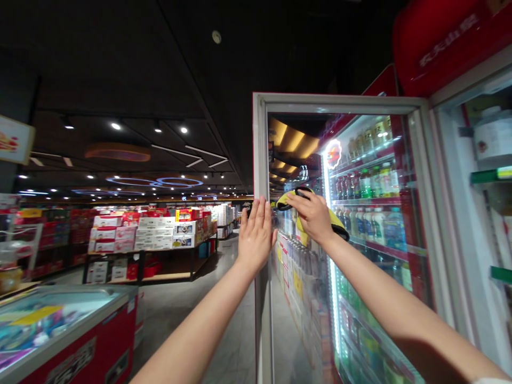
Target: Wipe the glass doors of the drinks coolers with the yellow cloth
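A glass fridge door with a pale frame stands swung out in front of me. Flat against the door's outer edge, my left hand has its fingers stretched upward and holds nothing. My right hand grips a yellow cloth with black edging and presses it on the glass near that edge. Parts of the cloth stick out on both sides of the hand; the rest is hidden under the fingers. Rows of bottles and a lit strip show in the glass.
At the right is the open drinks fridge with green-edged shelves. A red chest freezer with packaged goods stands at the lower left. Beyond it, stacked boxes sit on a display table above the grey floor.
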Demonstrator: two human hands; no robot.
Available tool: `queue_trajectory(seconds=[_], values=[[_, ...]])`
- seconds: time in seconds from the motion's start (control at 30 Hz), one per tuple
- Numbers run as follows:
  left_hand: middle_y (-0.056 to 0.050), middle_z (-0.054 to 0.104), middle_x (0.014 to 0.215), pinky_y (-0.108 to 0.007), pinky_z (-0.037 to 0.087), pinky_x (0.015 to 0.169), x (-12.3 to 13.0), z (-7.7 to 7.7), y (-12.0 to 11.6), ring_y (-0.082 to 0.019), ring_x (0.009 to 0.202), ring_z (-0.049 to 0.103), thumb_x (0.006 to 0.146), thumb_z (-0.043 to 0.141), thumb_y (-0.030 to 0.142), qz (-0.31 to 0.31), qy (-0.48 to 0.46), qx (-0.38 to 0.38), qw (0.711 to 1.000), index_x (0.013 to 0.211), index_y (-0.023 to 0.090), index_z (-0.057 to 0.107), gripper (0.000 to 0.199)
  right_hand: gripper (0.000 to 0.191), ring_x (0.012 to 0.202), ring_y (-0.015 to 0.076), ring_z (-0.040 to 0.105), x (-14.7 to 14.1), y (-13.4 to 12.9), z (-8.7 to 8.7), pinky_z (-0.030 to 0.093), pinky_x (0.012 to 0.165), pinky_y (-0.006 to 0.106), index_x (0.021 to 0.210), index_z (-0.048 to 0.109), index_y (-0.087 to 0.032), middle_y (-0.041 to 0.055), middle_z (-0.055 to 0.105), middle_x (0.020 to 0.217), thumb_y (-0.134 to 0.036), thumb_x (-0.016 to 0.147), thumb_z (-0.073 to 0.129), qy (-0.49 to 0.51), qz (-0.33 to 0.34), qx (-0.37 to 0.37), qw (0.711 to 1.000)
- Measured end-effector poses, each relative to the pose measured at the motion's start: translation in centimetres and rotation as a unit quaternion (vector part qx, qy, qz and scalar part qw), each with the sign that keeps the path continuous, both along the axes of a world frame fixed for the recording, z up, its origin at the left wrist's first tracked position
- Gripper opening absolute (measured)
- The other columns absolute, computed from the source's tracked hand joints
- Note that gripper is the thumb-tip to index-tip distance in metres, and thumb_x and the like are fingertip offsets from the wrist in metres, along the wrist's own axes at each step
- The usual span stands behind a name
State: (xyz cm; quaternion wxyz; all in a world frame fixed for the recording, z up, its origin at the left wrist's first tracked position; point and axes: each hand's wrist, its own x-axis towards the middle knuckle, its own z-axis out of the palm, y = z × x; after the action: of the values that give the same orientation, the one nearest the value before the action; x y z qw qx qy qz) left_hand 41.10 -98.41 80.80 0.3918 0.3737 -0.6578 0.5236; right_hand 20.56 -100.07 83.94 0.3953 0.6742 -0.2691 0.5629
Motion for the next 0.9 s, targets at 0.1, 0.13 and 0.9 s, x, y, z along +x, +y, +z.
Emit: queue_trajectory(seconds=[0.1,0.13,0.9], values=[[-0.019,0.019,0.168,-0.053,0.02,0.127,-0.1,0.0,0.1,-0.028,0.158,0.013,0.096,0.052,0.031,-0.004,0.001,0.003,1.0,0.162,0.007,0.008,0.083,0.037,0.113,0.0249,0.067,-1.1,-0.8,0.2,0.051,0.097,0.044,0.121,0.07,-0.026,0.0084,0.076,0.12,-0.025,0.1,0.04,-0.142,0.112,-0.029,0.983],[-0.02,0.019,0.168,-0.053,0.02,0.127,-0.2,0.1,0.2,-0.028,0.158,0.014,0.096,0.052,0.031,-0.005,0.001,0.003,1.0,0.162,0.007,0.007,0.084,0.037,0.107,0.0251,0.068,-1.3,-1.0,0.6,0.053,0.094,0.043,0.121,0.069,-0.024,0.0105,0.076,0.115,-0.029,0.1,0.039,-0.198,0.135,-0.038,0.97],[-0.021,0.014,0.168,-0.057,0.016,0.128,-0.1,-0.6,1.1,-0.03,0.158,0.008,0.095,0.048,0.024,-0.02,0.016,-0.018,1.0,0.162,0.006,0.001,0.084,0.037,0.144,0.0261,0.047,0.5,2.3,-1.7,0.043,0.111,0.052,0.135,0.065,-0.034,0.0004,0.06,0.148,-0.028,0.101,0.051,0.149,-0.076,-0.004,0.986]])
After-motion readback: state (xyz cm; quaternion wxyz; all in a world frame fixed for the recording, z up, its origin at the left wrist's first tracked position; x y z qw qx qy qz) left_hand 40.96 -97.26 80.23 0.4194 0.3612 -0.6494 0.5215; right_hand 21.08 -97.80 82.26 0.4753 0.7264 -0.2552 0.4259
